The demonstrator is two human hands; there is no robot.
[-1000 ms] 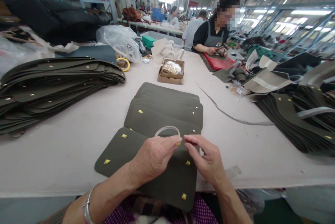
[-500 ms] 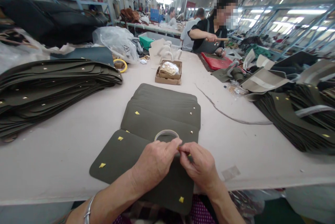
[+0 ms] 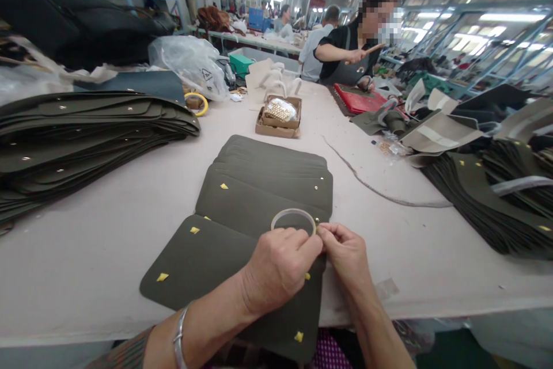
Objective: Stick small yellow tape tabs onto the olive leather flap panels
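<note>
My left hand [image 3: 283,262] is closed around a thin roll of tape [image 3: 294,211], whose ring stands up above my knuckles. Thumb and fingertips of my right hand [image 3: 345,248] are pinched together at the roll's right edge, by the tape's end; the strip between them is mostly hidden. Under both hands lies a dark olive leather panel [image 3: 203,259], with small yellow tape pieces [image 3: 162,277] stuck near its corners. Another yellow piece [image 3: 307,276] shows just below my left hand. Behind it, a fanned stack of similar panels [image 3: 268,164] carries small metal studs along the right side.
At left is a tall pile of olive panels [image 3: 95,127], with a yellow tape roll [image 3: 196,104] behind it. A cardboard box [image 3: 279,117] of gold studs stands ahead. More strips [image 3: 488,202] lie at right beside a cord [image 3: 380,196]. A co-worker [image 3: 354,52] holds a stick-like tool.
Both my hands and the tape roll have shifted to the right. A yellow piece below my left hand now shows more plainly. The co-worker's tool has tilted upward.
</note>
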